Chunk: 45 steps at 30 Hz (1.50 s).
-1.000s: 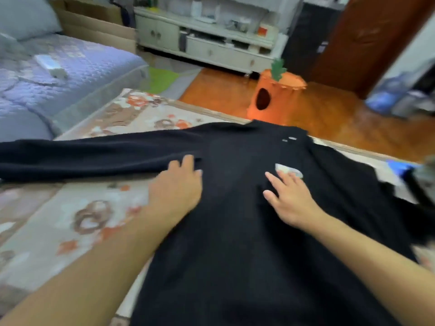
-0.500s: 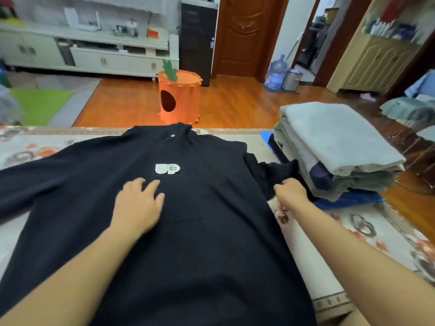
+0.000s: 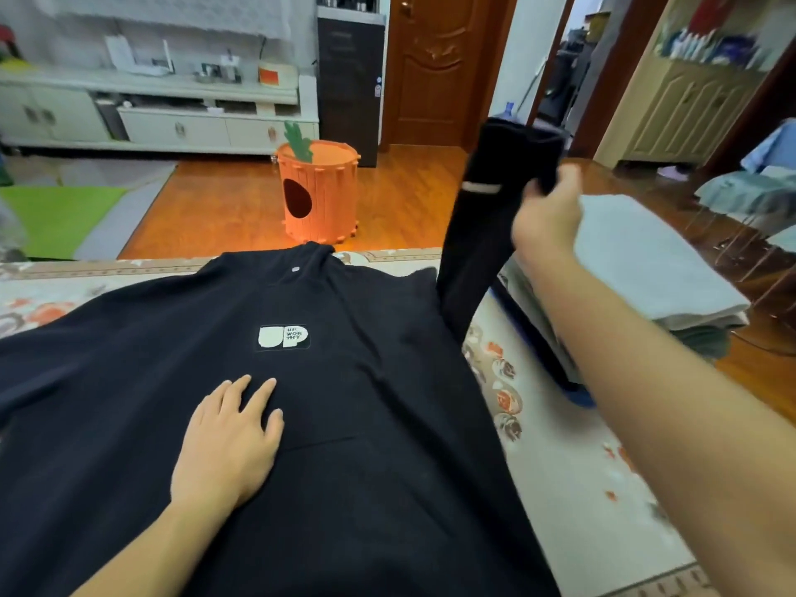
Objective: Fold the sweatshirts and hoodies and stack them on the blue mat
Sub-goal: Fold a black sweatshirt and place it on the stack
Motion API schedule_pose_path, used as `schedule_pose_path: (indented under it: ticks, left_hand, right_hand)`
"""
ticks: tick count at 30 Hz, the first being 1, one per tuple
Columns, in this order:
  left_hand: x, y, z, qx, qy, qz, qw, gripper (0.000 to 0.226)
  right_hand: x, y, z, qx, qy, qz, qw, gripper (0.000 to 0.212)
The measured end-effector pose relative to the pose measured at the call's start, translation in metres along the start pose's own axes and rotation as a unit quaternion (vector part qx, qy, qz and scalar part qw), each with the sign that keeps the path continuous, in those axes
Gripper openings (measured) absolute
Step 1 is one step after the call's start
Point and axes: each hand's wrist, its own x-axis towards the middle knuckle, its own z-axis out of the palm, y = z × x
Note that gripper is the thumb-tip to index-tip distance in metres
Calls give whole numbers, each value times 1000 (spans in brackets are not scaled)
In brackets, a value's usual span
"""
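Observation:
A black sweatshirt [image 3: 366,424] with a white chest logo lies spread flat, front up, on a patterned rug [image 3: 560,467]. My left hand [image 3: 228,441] presses flat on its chest below the logo. My right hand [image 3: 545,213] grips the cuff end of the right sleeve [image 3: 478,234] and holds it up in the air, the sleeve hanging down to the shoulder. To the right a stack of folded garments [image 3: 654,269], pale grey on top, sits on the blue mat [image 3: 581,398], of which only a corner shows.
An orange carrot-shaped bin [image 3: 318,191] stands on the wooden floor beyond the rug. A white low cabinet [image 3: 172,122] lines the far wall, a brown door [image 3: 435,66] beside it. More clothes [image 3: 749,187] lie at the far right.
My right hand has taken the right sleeve from beside the stack and lifted it high. My left hand stays pressed on the chest. The view has moved closer.

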Motion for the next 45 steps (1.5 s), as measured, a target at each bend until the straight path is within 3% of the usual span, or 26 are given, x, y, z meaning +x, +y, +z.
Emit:
schedule_pose_path:
  ticks: [4, 5, 7, 8, 10, 11, 13, 15, 17, 20, 21, 23, 26, 29, 30, 32, 34, 36, 37, 40, 43, 44, 45]
  left_hand:
    - [3, -3, 4, 38, -25, 8, 999, 76]
    - [2, -1, 1, 34, -29, -2, 999, 72]
    - [-1, 4, -4, 38, -27, -14, 999, 66]
    - [-4, 7, -8, 38, -31, -20, 999, 65]
    - [-7, 12, -14, 14, -28, -35, 999, 60]
    - [-9, 14, -15, 6, -21, -38, 999, 59]
    - [-11, 17, -19, 0, -19, -34, 999, 59]
    - [-10, 15, -19, -5, -19, -28, 999, 59]
    - [-10, 14, -20, -16, -28, -27, 999, 59]
    - [-8, 13, -19, -18, -29, -25, 999, 59]
    - [-8, 12, -18, -18, -29, -25, 999, 59]
    - [-7, 10, -16, -19, -24, -24, 999, 58]
    - [-7, 10, -16, -14, -28, -12, 999, 58]
    - [-9, 13, -21, 1, -39, -7, 999, 65]
    - [-10, 14, -22, 6, -49, -6, 999, 70]
    - [-10, 15, -26, 18, -78, 9, 997, 76]
    - [-16, 14, -33, 3, -121, 33, 992, 72]
    - [-38, 6, -41, -31, -163, 49, 985, 66]
    - [-55, -3, -43, -33, -172, 58, 983, 66]
    - [-118, -33, -49, 21, -189, 99, 977, 77]
    - [-178, -57, -64, -34, -220, 117, 968, 71]
    - [-197, -59, -70, -41, -210, 149, 965, 71]
    - [-214, -58, -73, -28, -181, 200, 963, 75]
  right_hand:
    - [83, 0, -80, 72, 202, 86, 973, 40]
    - [94, 11, -96, 78, 211, 141, 964, 39]
    - [113, 45, -120, 223, 211, 267, 913, 44]
    - [114, 59, -129, 225, 230, 287, 902, 46]
    - [102, 71, -137, -45, 204, 275, 938, 51]
    - [83, 69, -138, -138, 203, 221, 944, 57]
    - [45, 60, -121, -296, 165, 5, 941, 63]
    - [19, 55, -87, -381, 12, -176, 908, 54]
    - [-1, 61, -49, -462, -117, -346, 808, 44]
    - [-38, 80, -1, -454, -285, -548, 642, 46]
    - [-52, 93, 12, -455, -325, -573, 600, 47]
    - [-66, 120, 22, -521, -392, -502, 568, 52]
    - [-57, 151, 9, -659, -402, -276, 573, 60]
    - [-53, 147, 7, -720, -393, -172, 545, 61]
    - [-58, 139, 15, -713, -383, -175, 561, 61]
    - [-79, 122, 39, -644, -349, -262, 628, 61]
    - [-108, 109, 58, -529, -389, -345, 671, 58]
    - [-130, 119, 58, -479, -452, -309, 686, 57]
    - [-136, 131, 51, -504, -466, -269, 676, 60]
    - [-145, 148, 11, -562, -400, -247, 681, 68]
    - [-192, 140, -39, -398, -395, -315, 766, 55]
    - [-218, 138, -60, -334, -424, -331, 773, 56]
    - [-246, 133, -81, -301, -475, -335, 756, 59]
